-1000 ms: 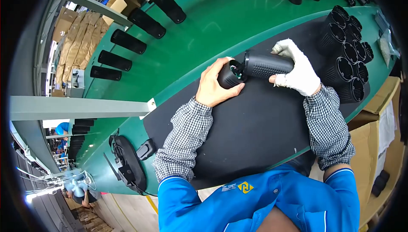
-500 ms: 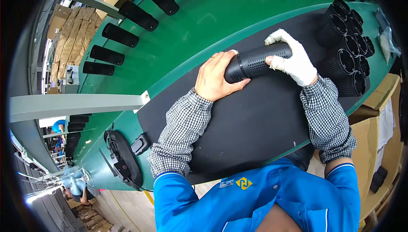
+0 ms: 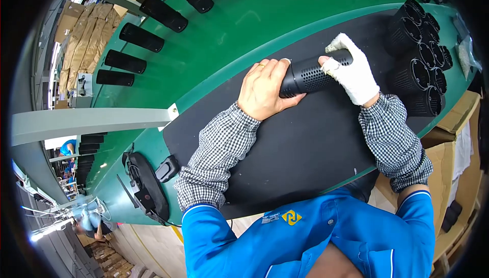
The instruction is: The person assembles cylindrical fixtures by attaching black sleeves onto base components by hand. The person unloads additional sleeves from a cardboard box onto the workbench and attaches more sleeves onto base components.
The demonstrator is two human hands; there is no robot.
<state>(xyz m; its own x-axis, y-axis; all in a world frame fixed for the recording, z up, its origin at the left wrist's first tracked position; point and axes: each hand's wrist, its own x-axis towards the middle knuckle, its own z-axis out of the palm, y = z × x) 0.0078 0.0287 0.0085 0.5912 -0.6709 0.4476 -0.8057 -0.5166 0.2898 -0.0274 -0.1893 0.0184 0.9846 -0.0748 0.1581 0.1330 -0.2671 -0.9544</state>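
A black perforated cylinder (image 3: 311, 75) lies over the dark mat (image 3: 300, 145), tilted up toward the right. Bare-skinned, my left hand (image 3: 263, 87) wraps round its left end section. In a white glove with exposed fingertips, my right hand (image 3: 352, 74) grips the right end, thumb on the near side. The end section and the perforated body meet in one line, with only a thin seam between them. My left palm and fingers hide much of the end section.
Upright black perforated cylinders (image 3: 420, 69) cluster at the mat's right end. More cylinders lie on the green surface (image 3: 239, 23) beyond. A black pouch (image 3: 147, 186) and small black device (image 3: 167, 169) are at left. A grey metal bar (image 3: 97, 123) juts in; cardboard boxes (image 3: 440, 163) stand right.
The end section and the perforated body were apart, with small inner parts showing; now they are joined. Both hands still hold them, the left having moved slightly right.
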